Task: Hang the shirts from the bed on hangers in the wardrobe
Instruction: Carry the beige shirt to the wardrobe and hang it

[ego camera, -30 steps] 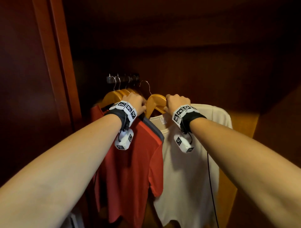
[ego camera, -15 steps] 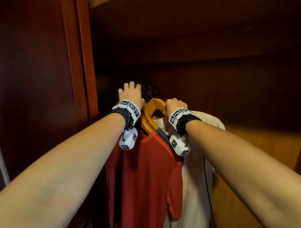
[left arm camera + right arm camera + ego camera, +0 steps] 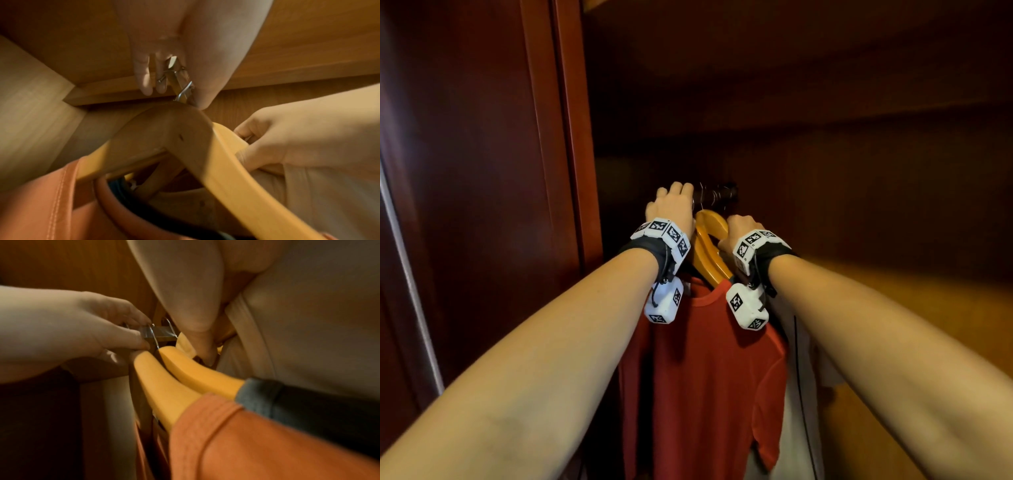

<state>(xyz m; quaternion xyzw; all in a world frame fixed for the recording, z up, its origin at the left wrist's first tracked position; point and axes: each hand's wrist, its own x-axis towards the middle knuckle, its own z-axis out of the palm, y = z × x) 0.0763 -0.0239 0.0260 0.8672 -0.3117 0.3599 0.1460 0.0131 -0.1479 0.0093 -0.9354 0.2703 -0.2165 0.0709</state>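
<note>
Mostly done, I'd say: red shirt [image 3: 709,370], a grey one and white shirt [image 3: 796,394] sit on hangers at the rail [image 3: 717,196]. Left hand [image 3: 671,209] pinches hooks on the rail; right hand [image 3: 736,228] grips the white shirt's hanger [image 3: 232,155]. Count: three shirts, at least three hangers. Bed not visible.

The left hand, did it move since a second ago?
Yes. The left hand went up from the wooden hangers to the metal rail above them, where its fingers now reach among the hooks.
</note>
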